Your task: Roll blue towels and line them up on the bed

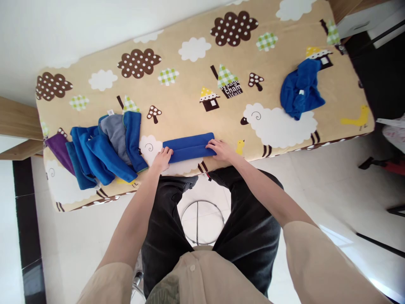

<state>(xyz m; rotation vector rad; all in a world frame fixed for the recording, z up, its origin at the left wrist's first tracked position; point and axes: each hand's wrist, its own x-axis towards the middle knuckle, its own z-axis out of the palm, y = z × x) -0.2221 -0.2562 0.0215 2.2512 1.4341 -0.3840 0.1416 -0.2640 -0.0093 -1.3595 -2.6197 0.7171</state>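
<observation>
Head view, looking straight down past a beige shirt and dark trousers: a blue cloth (190,147), folded into a long narrow strip, lies along the near edge of a bed (177,90) covered in a tan sheet printed with clouds, sheep and little houses. The left hand (162,159) rests flat on the strip's left end, fingers (166,152) spread and pressing down rather than curled around anything. The right hand (220,150) lies on the strip's right end in the same way, fingers (211,145) extended onto the cloth, palm down, gripping nothing. Just left of the left hand sits a fanned pile of folded cloths (101,147), mostly blue with one grey and one purple piece at the far left. Well apart, toward the right end of the bed, a crumpled blue cloth (300,90) lies loose. Below, between the knees, a round metal stool ring (202,221) shows over a pale tiled floor (332,190).
</observation>
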